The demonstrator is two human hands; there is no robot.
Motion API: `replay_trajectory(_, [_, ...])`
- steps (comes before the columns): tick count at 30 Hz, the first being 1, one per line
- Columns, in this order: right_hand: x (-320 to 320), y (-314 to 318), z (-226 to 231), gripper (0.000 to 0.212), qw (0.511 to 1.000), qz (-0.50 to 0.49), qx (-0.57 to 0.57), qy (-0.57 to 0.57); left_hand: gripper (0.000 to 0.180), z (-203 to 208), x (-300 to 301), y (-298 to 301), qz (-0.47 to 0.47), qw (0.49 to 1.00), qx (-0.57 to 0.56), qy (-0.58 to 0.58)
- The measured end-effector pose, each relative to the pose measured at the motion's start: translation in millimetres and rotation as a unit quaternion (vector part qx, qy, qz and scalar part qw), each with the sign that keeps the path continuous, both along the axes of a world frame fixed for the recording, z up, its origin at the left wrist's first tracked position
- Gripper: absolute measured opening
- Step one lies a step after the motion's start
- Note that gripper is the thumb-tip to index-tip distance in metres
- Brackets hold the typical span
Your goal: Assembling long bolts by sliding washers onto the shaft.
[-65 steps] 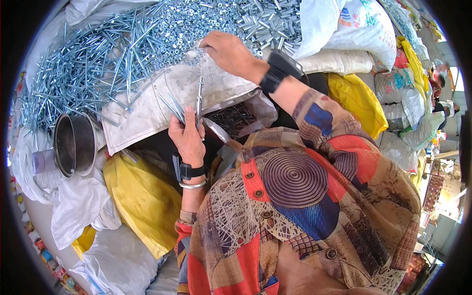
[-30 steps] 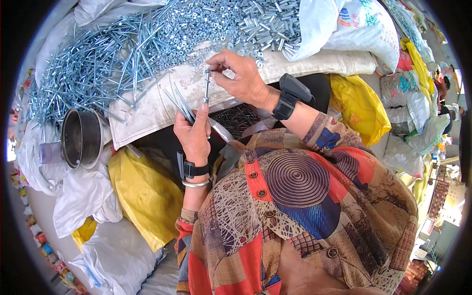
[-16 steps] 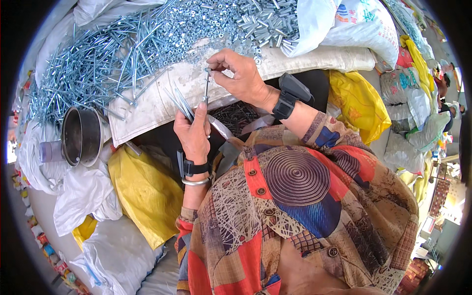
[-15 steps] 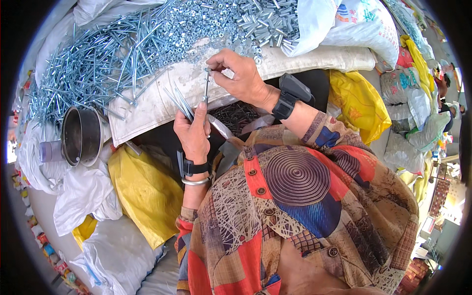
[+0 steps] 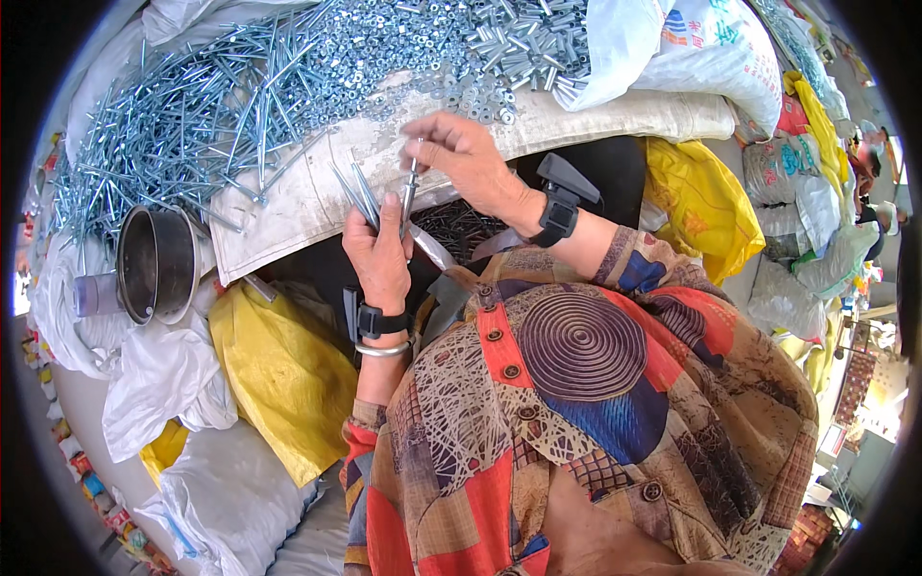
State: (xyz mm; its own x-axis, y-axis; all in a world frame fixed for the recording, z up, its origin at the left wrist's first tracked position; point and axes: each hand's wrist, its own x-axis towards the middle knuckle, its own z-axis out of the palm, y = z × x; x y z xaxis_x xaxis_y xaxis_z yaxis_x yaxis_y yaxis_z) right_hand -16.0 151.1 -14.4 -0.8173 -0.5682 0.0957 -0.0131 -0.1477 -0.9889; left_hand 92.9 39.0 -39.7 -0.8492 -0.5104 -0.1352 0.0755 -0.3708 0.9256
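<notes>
Bolt [image 5: 410, 197] near upright in left hand [image 5: 377, 261], right hand [image 5: 468, 161] at top end

Bolt sits over the near edge of the pale sheet [image 5: 279, 221], roughly mid-view. Thick lower part, thinner at the top. Left hand closed on it, thumb to the front, palm side up the arm line. Same hand also pinches a few loose rods [image 5: 357, 195], fanned out up and left, apart from the bolt.

Right hand comes in from the right, thumb and fingers bent around the bolt's top end. Fingertips blurred; cannot tell if they grip or just touch.

Stock on the sheet, left to right: tangled heap of long screws [image 5: 182, 144], then nuts [image 5: 375, 67], then short metal tubes [image 5: 533, 43]. Flat washers [image 5: 471, 96] lie at the near side, between nuts and tubes, just beyond the right hand.

Dark pieces [image 5: 456, 230] piled below the sheet edge, too small to tell what.

Left of the sheet: metal pot [image 5: 158, 264], dark inside, clear cup [image 5: 96, 295] beside it. Yellow sack [image 5: 274, 384] left of the left forearm, second yellow sack [image 5: 701, 206] past the right wrist. White printed sack [image 5: 715, 67] top right, next to the tubes.

Black strap [image 5: 381, 324] on left wrist, silver bracelet [image 5: 382, 351] just below it.
</notes>
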Motion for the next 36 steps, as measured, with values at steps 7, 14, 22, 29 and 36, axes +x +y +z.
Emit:
replay_trajectory(7, [18.9, -5.5, -20.4, 0.023, 0.976, 0.019, -0.042, -0.212, 0.022, -0.2, -7.8, -0.1, -0.027, 0.999, -0.01, -0.033])
replay_trajectory(14, [-15.0, -17.5, 20.7, 0.027, 0.999, -0.012, -0.005, 0.03, 0.03, 10.3, -30.8, -30.6, 0.088, 0.994, -0.055, -0.019])
replay_trajectory(22, [-32.0, -26.9, 1.6, 0.02, 0.954, 0.004, 0.118, 0.276, 0.017, 32.4, -47.4, -47.3, 0.018, 0.996, -0.067, 0.054])
replay_trajectory(29, [-29.1, -31.7, 1.0, 0.025, 0.935, -0.01, 0.127, 0.33, 0.024, 46.2, -59.6, -51.3, -0.053, 0.963, -0.264, 0.029])
replay_trajectory(36, [-25.9, -33.7, 9.7, 0.027, 0.936, -0.015, 0.118, 0.332, 0.02, 54.3, -61.1, -56.6, -0.076, 0.923, -0.377, 0.034])
